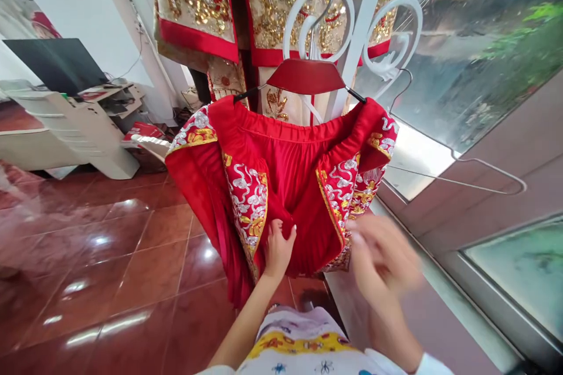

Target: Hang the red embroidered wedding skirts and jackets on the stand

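Observation:
A red pleated skirt point(285, 158) with silver and gold embroidered panels hangs by its waistband from a hanger point(308, 75) with a dark red middle and black ends. My left hand point(278, 252) is at the front of the skirt, its fingers curled onto a fold of the red cloth and the thumb a little to the side. To the right, my right hand point(387, 261) is smeared by motion beside the embroidered right panel point(341, 193). Its fingers look bent, but whether they touch the cloth is unclear.
Gold-sequinned garments point(193, 0) with red hems hang behind. The hanger's hook is on a white scrolled metal grille point(319, 17) by the window. An unused wire hanger point(488, 167) dangles at right. A desk point(74, 129) with a dark monitor point(55, 64) stands left on the tiled floor point(145, 258).

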`<action>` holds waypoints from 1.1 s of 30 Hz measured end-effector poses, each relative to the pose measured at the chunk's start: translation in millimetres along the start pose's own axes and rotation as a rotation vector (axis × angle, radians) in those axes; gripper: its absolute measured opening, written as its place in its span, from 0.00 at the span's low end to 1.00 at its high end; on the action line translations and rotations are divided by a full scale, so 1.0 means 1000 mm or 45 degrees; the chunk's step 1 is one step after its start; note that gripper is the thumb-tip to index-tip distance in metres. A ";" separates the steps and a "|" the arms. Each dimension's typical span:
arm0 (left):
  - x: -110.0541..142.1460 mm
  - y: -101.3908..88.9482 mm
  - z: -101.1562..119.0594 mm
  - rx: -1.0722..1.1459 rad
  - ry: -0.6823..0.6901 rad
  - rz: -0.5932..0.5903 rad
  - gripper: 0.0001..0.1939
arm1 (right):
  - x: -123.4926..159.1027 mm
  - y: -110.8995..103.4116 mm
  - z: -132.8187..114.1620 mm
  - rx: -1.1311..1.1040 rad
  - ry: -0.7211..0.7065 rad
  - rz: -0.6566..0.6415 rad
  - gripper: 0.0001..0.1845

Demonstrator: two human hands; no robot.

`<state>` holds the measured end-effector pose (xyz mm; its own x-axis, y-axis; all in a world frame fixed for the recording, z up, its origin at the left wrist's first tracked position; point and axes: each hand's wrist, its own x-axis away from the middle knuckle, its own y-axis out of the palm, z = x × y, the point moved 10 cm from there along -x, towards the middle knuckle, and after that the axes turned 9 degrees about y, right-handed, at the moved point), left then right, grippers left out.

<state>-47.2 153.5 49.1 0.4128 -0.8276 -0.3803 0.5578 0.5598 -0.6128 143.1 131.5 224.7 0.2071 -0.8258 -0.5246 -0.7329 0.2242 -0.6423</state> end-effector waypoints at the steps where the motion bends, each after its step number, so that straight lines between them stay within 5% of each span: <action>1: -0.001 0.000 -0.007 0.001 -0.012 0.063 0.15 | -0.009 0.023 0.017 -0.107 0.117 -0.020 0.15; 5: -0.007 0.014 -0.029 0.198 -0.062 0.209 0.29 | -0.009 0.143 0.081 -0.429 0.497 -0.335 0.10; 9: -0.021 0.044 -0.042 0.424 -0.100 0.166 0.18 | 0.008 0.198 0.106 -0.419 0.568 -0.335 0.11; 16: -0.016 0.060 -0.052 0.621 -0.075 0.135 0.03 | 0.014 0.202 0.115 -0.310 0.666 -0.223 0.13; 25: 0.002 0.062 -0.058 0.875 -0.030 -0.042 0.10 | 0.028 0.205 0.107 -0.245 0.746 -0.342 0.10; 33: 0.009 0.062 -0.056 0.800 0.065 -0.125 0.09 | 0.042 0.204 0.120 -0.447 0.970 -0.380 0.11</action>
<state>-49.3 177.9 -31.1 0.3120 -0.8686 -0.3850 0.9135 0.3856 -0.1295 80.0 204.4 4.2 0.0257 -0.9723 0.2321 -0.8996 -0.1237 -0.4188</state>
